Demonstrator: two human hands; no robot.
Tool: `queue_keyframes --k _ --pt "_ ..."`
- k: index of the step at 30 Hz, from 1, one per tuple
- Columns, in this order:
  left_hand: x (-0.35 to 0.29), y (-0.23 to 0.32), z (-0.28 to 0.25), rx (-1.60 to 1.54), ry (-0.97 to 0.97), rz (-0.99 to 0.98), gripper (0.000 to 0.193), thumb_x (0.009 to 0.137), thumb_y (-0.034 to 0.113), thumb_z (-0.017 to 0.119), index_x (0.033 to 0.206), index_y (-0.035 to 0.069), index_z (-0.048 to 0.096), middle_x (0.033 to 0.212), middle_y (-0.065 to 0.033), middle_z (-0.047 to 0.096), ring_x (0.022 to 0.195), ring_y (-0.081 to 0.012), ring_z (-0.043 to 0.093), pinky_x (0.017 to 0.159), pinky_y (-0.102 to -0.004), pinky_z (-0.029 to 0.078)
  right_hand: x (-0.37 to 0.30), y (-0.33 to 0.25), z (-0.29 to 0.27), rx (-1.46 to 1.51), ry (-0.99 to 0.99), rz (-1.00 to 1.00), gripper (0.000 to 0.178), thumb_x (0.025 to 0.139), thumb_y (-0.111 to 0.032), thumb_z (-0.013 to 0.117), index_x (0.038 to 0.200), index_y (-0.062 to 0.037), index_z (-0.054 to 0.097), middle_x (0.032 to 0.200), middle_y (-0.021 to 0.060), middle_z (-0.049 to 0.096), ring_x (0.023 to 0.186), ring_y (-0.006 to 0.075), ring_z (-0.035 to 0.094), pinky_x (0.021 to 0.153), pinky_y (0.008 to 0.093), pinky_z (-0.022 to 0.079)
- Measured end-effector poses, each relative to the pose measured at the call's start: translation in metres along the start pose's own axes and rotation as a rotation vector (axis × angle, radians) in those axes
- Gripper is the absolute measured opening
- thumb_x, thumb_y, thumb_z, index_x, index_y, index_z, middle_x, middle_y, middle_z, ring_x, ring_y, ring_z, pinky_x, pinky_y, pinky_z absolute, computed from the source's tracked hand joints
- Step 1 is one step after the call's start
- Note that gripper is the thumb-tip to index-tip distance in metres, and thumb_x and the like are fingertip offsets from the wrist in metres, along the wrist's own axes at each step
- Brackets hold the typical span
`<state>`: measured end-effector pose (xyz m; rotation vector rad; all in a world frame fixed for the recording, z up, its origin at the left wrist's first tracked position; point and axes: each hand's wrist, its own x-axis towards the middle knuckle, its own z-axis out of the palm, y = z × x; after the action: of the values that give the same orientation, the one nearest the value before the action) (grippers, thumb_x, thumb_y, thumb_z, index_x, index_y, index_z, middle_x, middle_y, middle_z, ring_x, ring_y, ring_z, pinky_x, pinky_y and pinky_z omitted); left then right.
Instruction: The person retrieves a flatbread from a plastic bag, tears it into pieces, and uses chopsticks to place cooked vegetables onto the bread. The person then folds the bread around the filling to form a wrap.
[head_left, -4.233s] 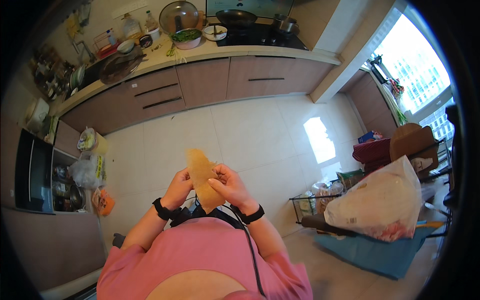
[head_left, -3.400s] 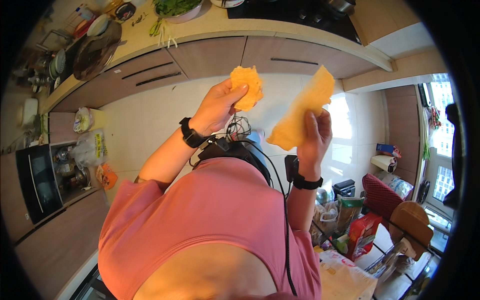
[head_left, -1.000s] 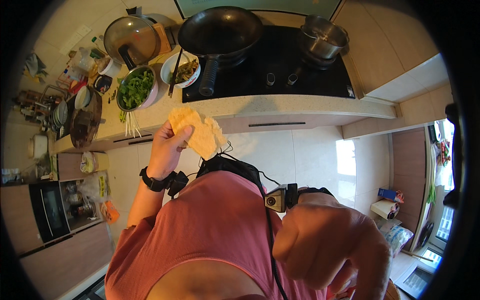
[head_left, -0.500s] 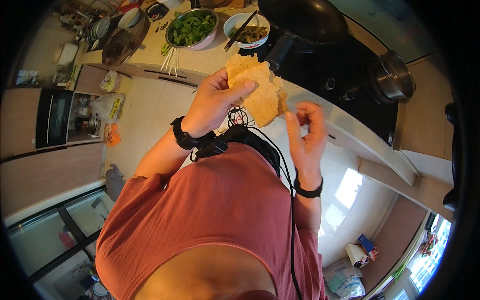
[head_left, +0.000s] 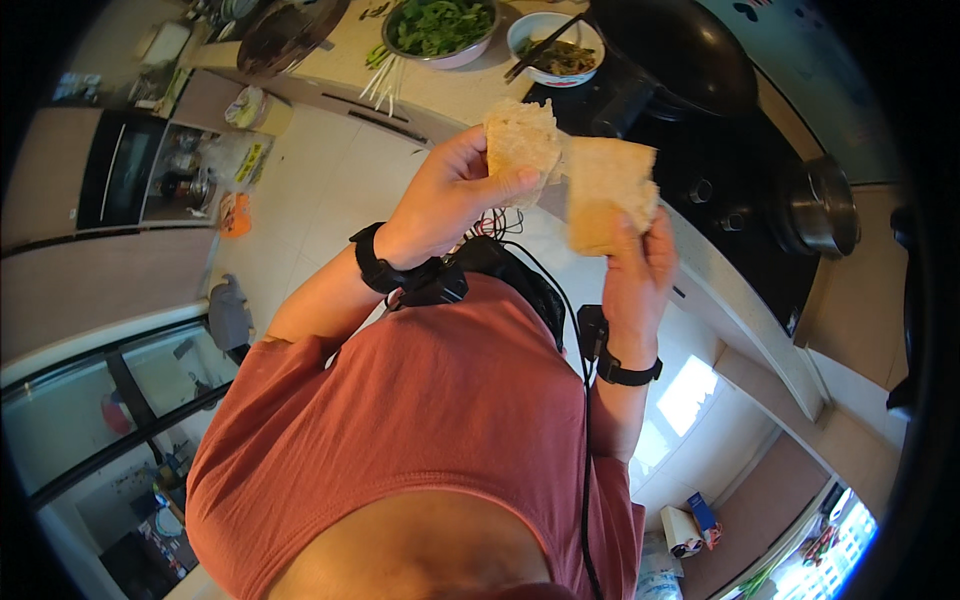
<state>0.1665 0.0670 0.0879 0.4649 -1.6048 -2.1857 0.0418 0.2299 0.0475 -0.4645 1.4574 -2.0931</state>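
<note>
My left hand (head_left: 445, 195) pinches a thin, golden, rough-edged piece of flatbread (head_left: 522, 145) between thumb and fingers. Another flat piece of the same flatbread (head_left: 608, 185), roughly square with an uneven right edge, is gripped at its lower end by my right hand (head_left: 642, 265). Both are held up in front of the counter's edge. Their facing edges nearly meet, and I cannot tell whether a strip still joins them. Dark straps circle both wrists.
Beyond my hands, the counter (head_left: 440, 95) bears a bowl of green leaves (head_left: 440, 30) and a white bowl (head_left: 555, 50) with chopsticks across it. A black wok (head_left: 680, 50) and a steel pot (head_left: 825, 205) stand on the black cooktop (head_left: 745, 160). A black cable (head_left: 585, 450) hangs down my front.
The flatbread, mostly in my left hand before, now shows as two portions. My right hand has closed on one and turned it flat. Both hands have shifted slightly right in view.
</note>
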Motion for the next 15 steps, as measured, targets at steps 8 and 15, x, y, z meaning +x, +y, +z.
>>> queue_keyframes --k 8,15 --pt "0.001 0.009 -0.053 -0.087 -0.05 -0.064 0.032 0.097 0.016 0.053 0.127 0.004 0.049 0.115 -0.0068 0.062 0.098 -0.0126 0.062 0.085 -0.0288 0.051 0.0 0.017 0.016 -0.31 0.054 -0.099 0.03 0.092 -0.007 0.057 0.121 -0.0015 0.052 0.115 0.0085 0.059 0.098 0.0132 0.059 0.085 0.0269 0.047" --pt "0.03 0.019 -0.149 -0.094 -0.013 -0.293 0.037 0.097 0.02 0.052 0.13 0.004 0.05 0.126 -0.0085 0.058 0.114 -0.0151 0.055 0.098 -0.0323 0.044 0.024 0.043 0.117 -0.614 0.022 -0.083 0.026 0.086 -0.006 0.065 0.11 -0.0008 0.056 0.097 0.0104 0.063 0.084 0.012 0.059 0.072 0.025 0.049"
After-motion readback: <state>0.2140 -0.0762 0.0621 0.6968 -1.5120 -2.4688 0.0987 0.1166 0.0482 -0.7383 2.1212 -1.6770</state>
